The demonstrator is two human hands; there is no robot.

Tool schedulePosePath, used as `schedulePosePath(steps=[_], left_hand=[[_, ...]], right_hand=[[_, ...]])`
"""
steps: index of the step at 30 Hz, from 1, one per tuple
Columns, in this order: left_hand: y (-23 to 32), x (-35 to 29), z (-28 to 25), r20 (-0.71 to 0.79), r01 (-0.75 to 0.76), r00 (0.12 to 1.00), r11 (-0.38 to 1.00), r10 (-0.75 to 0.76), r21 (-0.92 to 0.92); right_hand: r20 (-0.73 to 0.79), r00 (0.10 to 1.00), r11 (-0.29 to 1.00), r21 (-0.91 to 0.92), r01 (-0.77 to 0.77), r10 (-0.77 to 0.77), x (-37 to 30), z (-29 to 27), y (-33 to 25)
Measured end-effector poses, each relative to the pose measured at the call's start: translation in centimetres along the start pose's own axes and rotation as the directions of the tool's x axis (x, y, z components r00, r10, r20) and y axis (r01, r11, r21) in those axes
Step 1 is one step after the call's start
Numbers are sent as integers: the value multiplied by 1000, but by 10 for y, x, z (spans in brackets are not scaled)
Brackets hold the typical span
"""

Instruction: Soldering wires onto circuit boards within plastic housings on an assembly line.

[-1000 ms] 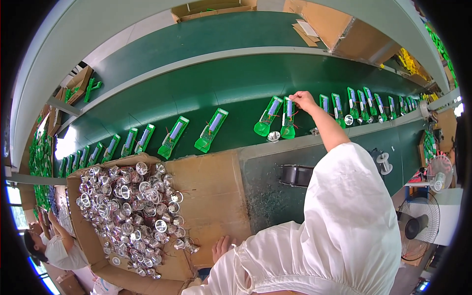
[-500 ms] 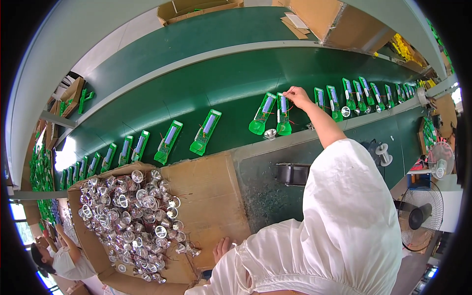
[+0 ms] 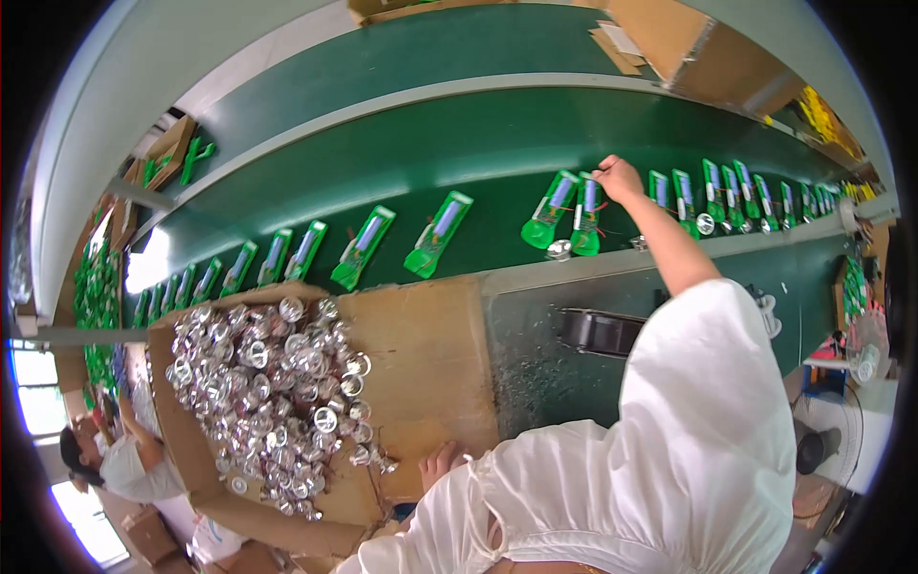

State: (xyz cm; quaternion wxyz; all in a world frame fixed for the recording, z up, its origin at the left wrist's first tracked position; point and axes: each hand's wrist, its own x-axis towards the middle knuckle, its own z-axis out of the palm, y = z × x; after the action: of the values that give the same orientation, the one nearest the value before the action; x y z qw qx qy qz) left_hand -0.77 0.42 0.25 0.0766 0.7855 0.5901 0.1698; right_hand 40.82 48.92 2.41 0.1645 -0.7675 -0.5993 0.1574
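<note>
Green casing (image 3: 585,220) is lying just right of the silver reflector (image 3: 559,250), long axis reaching beyond it; the nearer right hand (image 3: 621,179) is bunching its fingers at the far end, hold unclear.

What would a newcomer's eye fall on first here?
Probably the heap of shiny silver reflectors at lower left, in an open cardboard box. Beyond it, a curving row of green casings spans the long green surface. Right of centre, the person's right hand has its fingers at the upper end of one casing.
</note>
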Motion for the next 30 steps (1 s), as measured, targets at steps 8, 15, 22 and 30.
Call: schedulePosePath(steps=[8, 15, 22, 30], left_hand=[[-62, 262, -46, -60, 193, 979, 980, -195, -41], [-74, 370, -14, 135, 274, 942, 936, -307, 220], [-116, 327, -47, -136, 368, 926, 925, -353, 100], [-140, 288, -55, 55, 482, 874, 876, -482, 19]], right_hand=[[418, 693, 728, -101, 678, -587, -108, -7, -137], [531, 584, 246, -574, 781, -615, -108, 32, -124], [466, 349, 128, -442, 888, -813, -133, 19, -161], [461, -100, -224, -222, 949, -882, -282, 84, -242]])
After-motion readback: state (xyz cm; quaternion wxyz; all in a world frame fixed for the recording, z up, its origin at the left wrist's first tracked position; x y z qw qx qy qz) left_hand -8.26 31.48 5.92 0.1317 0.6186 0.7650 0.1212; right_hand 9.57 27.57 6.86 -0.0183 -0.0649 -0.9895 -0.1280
